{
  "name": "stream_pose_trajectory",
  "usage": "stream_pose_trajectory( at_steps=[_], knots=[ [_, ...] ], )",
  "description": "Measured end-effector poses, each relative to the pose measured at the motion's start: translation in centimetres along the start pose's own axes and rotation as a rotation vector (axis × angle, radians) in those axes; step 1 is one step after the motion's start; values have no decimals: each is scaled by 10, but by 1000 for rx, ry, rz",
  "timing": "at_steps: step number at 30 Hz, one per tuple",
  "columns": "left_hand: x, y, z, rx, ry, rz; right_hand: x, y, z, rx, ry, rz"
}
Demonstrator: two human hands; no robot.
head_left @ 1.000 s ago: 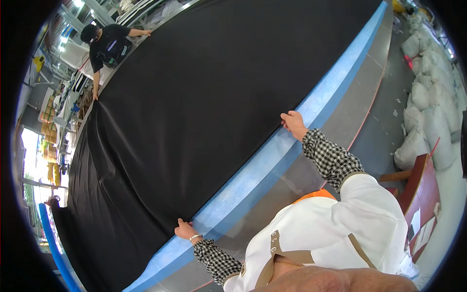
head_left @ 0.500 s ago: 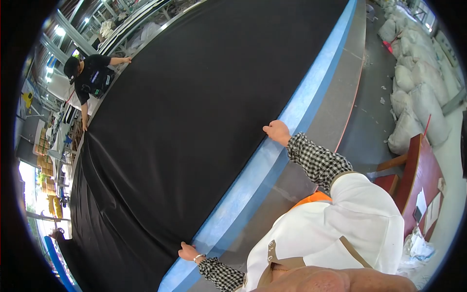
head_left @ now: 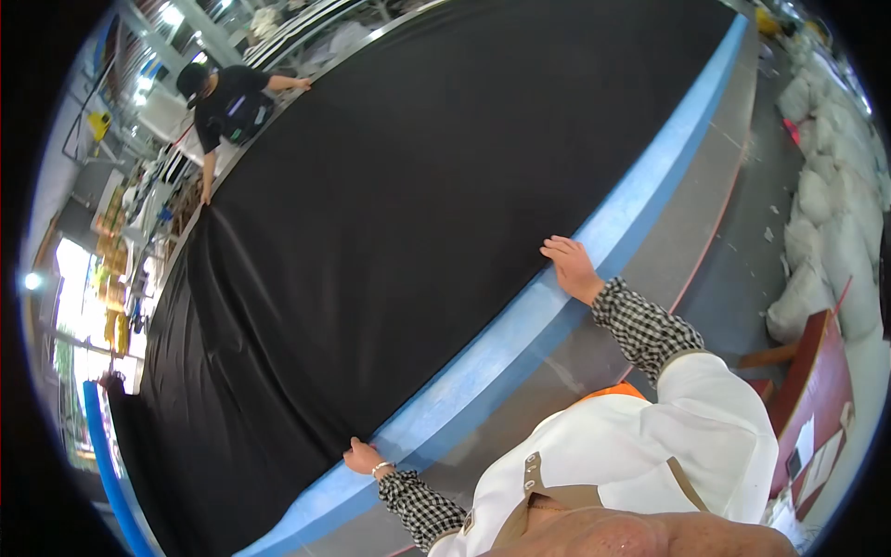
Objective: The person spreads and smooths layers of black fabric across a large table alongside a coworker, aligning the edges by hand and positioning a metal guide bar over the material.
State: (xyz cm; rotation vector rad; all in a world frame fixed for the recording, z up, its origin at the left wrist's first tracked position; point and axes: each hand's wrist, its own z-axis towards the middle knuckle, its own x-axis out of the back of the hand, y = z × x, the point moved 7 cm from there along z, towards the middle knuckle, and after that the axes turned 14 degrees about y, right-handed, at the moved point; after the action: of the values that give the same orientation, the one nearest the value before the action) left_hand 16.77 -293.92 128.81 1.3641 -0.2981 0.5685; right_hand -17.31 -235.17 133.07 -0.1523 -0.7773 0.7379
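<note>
A wide sheet of black fabric (head_left: 408,213) lies across the long table, with folds fanning out at its left part. Beneath its near edge runs a strip of pale blue material (head_left: 473,376). My left hand (head_left: 365,457) is closed on the fabric's edge, where the creases gather. Farther up the same edge, my right hand (head_left: 574,269) rests with its fingers stretched out over the black fabric and the blue strip. Across the table, a co-worker (head_left: 232,107) in a dark shirt and cap has both hands at the fabric's far edge.
White stuffed sacks (head_left: 831,213) are piled along the right side. A reddish-brown wooden desk (head_left: 803,399) with papers stands behind me to the right. The grey table edge (head_left: 557,367) lies close to my body. A blue roll or tube (head_left: 109,473) is at lower left.
My right hand has gone from a closed grip on the fabric edge to outstretched fingers. My left hand still grips the edge. The view has shifted, so the scene sits farther right.
</note>
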Motion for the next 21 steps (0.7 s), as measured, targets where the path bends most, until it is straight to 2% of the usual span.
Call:
stream_pose_trajectory(
  at_steps=[2,5,8,9,10,11,12,14,15,17,21],
  knots=[
    [0,-9,5,77,-76,20,8,-7,-6,-4,-19,-10],
    [24,4,6,-103,123,196,15,-15,-7,9,-30,17],
    [45,78,-18,-389,306,-31,16,-18,-5,9,-34,14],
    [41,105,-27,-532,281,-85,17,-19,-6,9,-35,12],
    [31,127,-34,-584,195,-158,16,-17,-7,12,-35,10],
    [21,150,-47,-707,142,-118,15,-17,-7,13,-32,8],
    [9,178,-66,-730,16,-155,14,-19,-6,8,-34,13],
    [-25,207,-102,-1023,-205,-116,17,-21,-6,0,-38,17],
    [-44,208,-115,-1066,-363,-96,18,-21,-5,-1,-38,22],
    [-76,195,-129,-1116,-462,-4,17,-19,-6,-4,-38,34],
    [-91,150,-114,-1079,-433,332,16,-17,-7,-2,-34,36]
  ],
)
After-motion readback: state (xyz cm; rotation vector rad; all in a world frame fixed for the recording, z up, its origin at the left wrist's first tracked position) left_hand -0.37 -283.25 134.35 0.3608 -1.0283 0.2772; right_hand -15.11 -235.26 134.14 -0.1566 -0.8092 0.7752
